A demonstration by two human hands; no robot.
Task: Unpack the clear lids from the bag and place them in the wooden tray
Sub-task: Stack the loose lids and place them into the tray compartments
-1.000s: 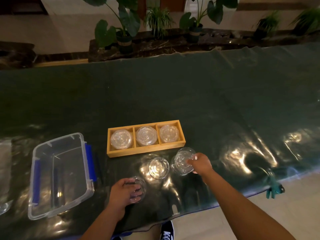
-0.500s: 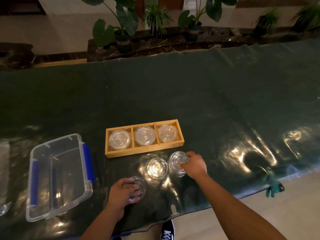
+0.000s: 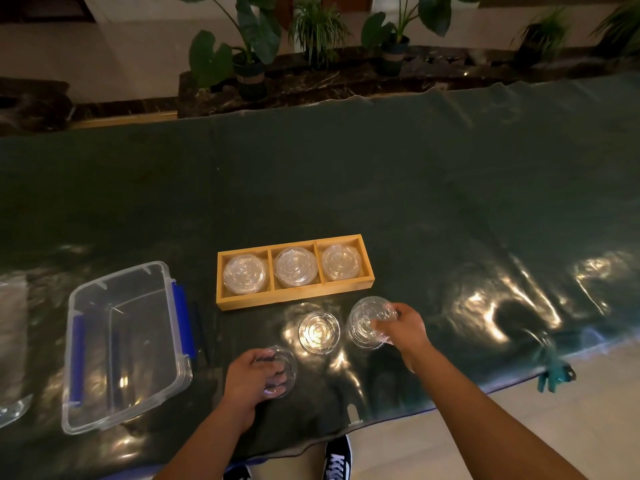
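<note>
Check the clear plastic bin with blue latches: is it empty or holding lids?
Empty, as far as visible: the clear plastic bin with blue latches is lidless, and only its bare bottom and reflections show through.

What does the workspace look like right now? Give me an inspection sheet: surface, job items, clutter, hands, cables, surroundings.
Surface: table under a dark green glossy cover, strong glare on the near right.
Job's things: wooden tray with three compartments, each holding clear lids; a loose lid stack on the cover in front of it; no bag seen.
Clutter: clear plastic bin with blue latches at left, looks empty; green clamp at the near edge.
Hands: left hand grips lids low at the cover; right hand holds a lid stack.
Cables: nothing seen.
Surroundings: potted plants behind the table.
</note>
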